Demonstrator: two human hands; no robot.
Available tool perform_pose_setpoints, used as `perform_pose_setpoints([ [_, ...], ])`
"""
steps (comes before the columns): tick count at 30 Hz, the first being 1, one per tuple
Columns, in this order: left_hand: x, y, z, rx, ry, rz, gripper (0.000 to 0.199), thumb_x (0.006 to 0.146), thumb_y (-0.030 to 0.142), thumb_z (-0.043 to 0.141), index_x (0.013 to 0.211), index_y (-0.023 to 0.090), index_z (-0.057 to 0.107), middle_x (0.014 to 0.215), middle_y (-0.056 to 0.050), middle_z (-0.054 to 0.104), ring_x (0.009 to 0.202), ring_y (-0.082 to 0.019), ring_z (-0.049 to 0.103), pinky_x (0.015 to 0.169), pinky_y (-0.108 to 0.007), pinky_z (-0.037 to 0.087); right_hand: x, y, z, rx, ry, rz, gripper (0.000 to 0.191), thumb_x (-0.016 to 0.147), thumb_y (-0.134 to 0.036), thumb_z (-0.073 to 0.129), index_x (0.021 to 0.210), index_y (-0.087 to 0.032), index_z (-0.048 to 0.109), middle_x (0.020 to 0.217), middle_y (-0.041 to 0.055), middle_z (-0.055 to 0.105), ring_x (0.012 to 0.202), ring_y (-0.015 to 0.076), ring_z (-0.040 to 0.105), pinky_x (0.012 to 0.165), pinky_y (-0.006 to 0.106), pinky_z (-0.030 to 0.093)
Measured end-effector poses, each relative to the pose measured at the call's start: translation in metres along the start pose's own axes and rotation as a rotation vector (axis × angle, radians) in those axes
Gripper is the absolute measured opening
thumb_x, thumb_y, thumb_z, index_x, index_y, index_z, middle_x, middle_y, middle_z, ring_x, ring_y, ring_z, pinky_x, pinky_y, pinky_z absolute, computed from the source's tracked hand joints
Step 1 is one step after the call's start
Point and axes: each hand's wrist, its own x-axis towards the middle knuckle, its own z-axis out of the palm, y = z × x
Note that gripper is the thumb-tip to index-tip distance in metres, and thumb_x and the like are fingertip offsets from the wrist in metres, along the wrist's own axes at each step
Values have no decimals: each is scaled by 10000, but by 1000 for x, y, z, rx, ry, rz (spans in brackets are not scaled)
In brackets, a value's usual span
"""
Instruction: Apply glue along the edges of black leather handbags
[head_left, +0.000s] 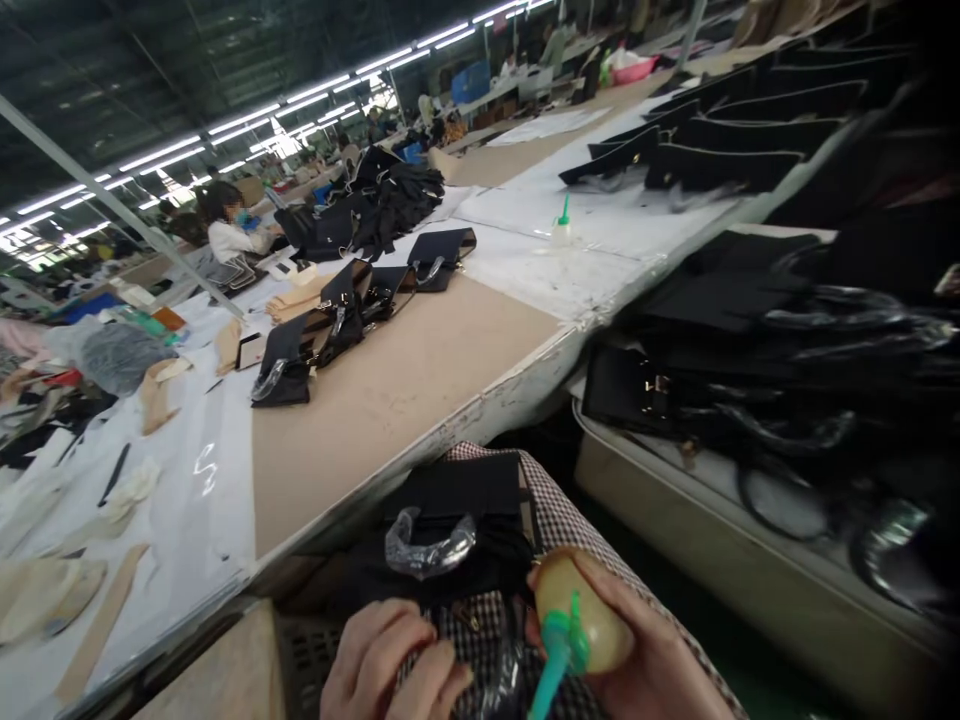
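My right hand (645, 640) is wrapped round a yellowish squeeze bottle (589, 615), whose green nozzle tilts down to the left. Beside it, my left hand (394, 660) has its fingers curled over the lap; what they hold, if anything, is hidden. Just beyond both hands a black bag (457, 490) lies on the checkered cloth (577, 530) over the lap. Its handle (427, 545) is wrapped in clear plastic.
Black bags (285, 365) stand on the worktable (420, 370) ahead. Farther back is another green-tipped bottle (562, 228). At right, a bin (675, 520) holds a pile of black bags (720, 380). A person (232, 235) sits across the table.
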Motion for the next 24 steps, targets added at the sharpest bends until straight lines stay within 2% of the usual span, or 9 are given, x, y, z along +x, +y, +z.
perform_pose_setpoints([
  [1, 7, -2, 3, 95, -46, 116, 362, 786, 146, 777, 1124, 228, 680, 989, -54, 719, 1014, -239, 655, 909, -334, 532, 0, 0, -1, 12, -6, 0, 253, 862, -366, 736, 1010, -163, 760, 1023, 79, 780, 889, 248, 707, 855, 392, 559],
  [3, 21, -4, 12, 212, -216, 188, 408, 845, 146, 715, 1247, 168, 650, 1139, -102, 706, 1113, -274, 614, 1001, -385, 474, 0, 1, -4, 29, -10, -4, 246, 864, -360, 737, 1026, -176, 750, 1015, 65, 779, 882, 236, 708, 838, 371, 559],
  [4, 27, -4, 17, 245, -267, 189, 402, 878, 138, 666, 1279, 146, 637, 1180, -113, 698, 1119, -280, 605, 1018, -401, 448, 0, 1, -5, 32, -12, -3, 241, 862, -359, 740, 1022, -179, 746, 1001, 59, 780, 871, 232, 710, 827, 361, 559],
  [7, 39, -3, 32, 254, -294, 153, 400, 930, 123, 554, 1324, 140, 614, 1227, -112, 683, 1111, -284, 586, 1031, -434, 397, 0, 0, -6, 57, -14, -7, 212, 844, -349, 760, 979, -186, 739, 956, 45, 782, 857, 231, 717, 819, 346, 559],
  [12, 54, -7, 40, 186, -404, 104, 481, 951, 187, 569, 1428, 153, 513, 1294, -88, 660, 1119, -277, 554, 1007, -441, 401, 0, -1, -3, 81, 14, -15, 221, 827, -341, 775, 974, -180, 741, 937, 48, 786, 884, 250, 723, 819, 353, 560],
  [16, 56, -19, 47, 235, -459, 162, 451, 959, 102, 486, 1405, 158, 520, 1311, -85, 654, 1166, -292, 554, 1047, -519, 365, 1, 1, -2, 74, -10, 5, 235, 850, -367, 746, 977, -169, 743, 967, 61, 786, 895, 257, 725, 799, 347, 561],
  [19, 57, -27, 56, 249, -484, 210, 448, 921, 50, 479, 1356, 134, 550, 1198, -115, 686, 1088, -297, 601, 990, -527, 445, 3, 2, -1, 86, -34, 13, 240, 856, -373, 738, 978, -166, 740, 958, 73, 788, 880, 256, 732, 772, 337, 559],
  [22, 58, -32, 60, 230, -519, 162, 361, 870, 62, 560, 1197, 192, 637, 1050, -83, 699, 971, -280, 636, 921, -505, 518, 3, -1, 0, 113, -55, 67, 249, 856, -379, 737, 986, -167, 739, 931, 92, 787, 880, 262, 739, 774, 335, 559],
  [24, 58, -37, 57, 193, -517, 124, 400, 818, 46, 590, 1183, 205, 629, 1176, -108, 670, 1079, -300, 622, 962, -517, 516, 1, -4, -1, 102, -107, 120, 312, 875, -432, 700, 1001, -148, 738, 963, 132, 780, 866, 271, 742, 723, 328, 567],
])
